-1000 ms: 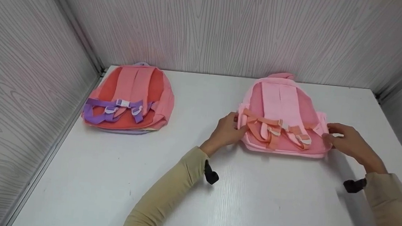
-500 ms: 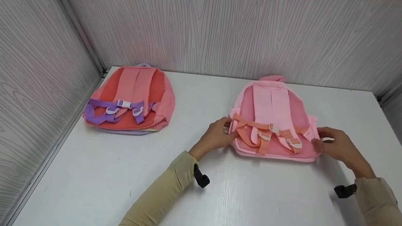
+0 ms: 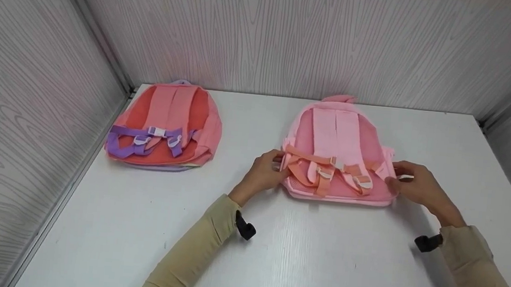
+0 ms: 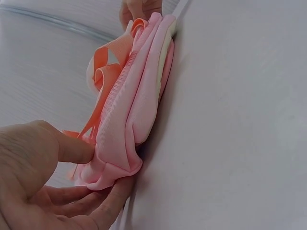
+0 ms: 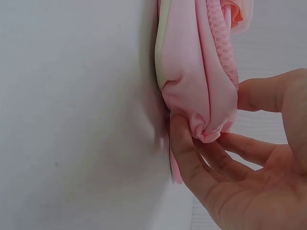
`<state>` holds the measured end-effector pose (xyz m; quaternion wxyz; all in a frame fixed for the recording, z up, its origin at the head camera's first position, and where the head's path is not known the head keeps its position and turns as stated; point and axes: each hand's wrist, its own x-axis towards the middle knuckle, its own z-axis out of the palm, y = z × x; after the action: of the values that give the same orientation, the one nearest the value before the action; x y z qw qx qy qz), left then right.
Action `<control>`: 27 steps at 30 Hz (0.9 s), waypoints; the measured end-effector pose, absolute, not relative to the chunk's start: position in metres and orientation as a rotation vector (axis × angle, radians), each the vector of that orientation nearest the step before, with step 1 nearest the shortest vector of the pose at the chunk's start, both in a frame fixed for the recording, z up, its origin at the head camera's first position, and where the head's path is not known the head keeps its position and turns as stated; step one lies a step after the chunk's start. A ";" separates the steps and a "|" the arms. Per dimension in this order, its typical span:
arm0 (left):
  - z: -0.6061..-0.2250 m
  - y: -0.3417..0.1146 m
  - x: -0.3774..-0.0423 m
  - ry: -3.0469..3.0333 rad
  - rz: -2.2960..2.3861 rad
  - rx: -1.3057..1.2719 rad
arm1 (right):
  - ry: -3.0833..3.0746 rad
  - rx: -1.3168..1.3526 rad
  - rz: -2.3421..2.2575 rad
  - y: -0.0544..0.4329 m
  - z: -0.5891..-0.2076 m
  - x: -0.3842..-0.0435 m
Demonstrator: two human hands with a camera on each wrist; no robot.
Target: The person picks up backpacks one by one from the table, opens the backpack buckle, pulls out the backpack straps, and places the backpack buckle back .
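Note:
A light pink backpack (image 3: 335,136) lies with its straps up on the white table, right of the middle. Orange webbing and white buckles cross its lower back. My left hand (image 3: 263,173) grips its lower left side, thumb on top and fingers round the edge, as the left wrist view shows on the pink cloth (image 4: 125,110). On the opposite side my right hand (image 3: 420,188) pinches the lower right corner; in the right wrist view the thumb (image 5: 261,94) presses the mesh back and the fingers curl below the folded cloth (image 5: 192,72). The backpack's front faces down, hidden.
A coral backpack (image 3: 170,108) with purple straps and a white buckle lies at the back left of the table (image 3: 301,258), also straps up. Wood-grain panels (image 3: 264,38) wall in the back and both sides.
Both hands have moved the pink backpack left and slightly toward me across the table, keeping their grip at its two sides. The coral backpack has stayed in place.

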<state>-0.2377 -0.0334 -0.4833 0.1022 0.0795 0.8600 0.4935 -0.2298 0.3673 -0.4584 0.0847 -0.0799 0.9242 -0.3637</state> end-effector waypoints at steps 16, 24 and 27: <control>-0.481 -0.063 -0.231 2.537 1.408 0.188 | 2.767 -0.270 -1.054 0.339 -0.462 -0.226; -0.479 -0.075 -0.231 2.525 1.399 0.152 | 2.782 -0.304 -1.064 0.328 -0.463 -0.224; -0.479 -0.078 -0.231 2.516 1.388 0.135 | 2.790 -0.312 -1.071 0.325 -0.464 -0.223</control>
<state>-0.2306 -0.0779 -0.4787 0.1321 0.0466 0.8669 0.4784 -0.2229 0.3245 -0.4635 0.0685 -0.1037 0.9263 -0.3557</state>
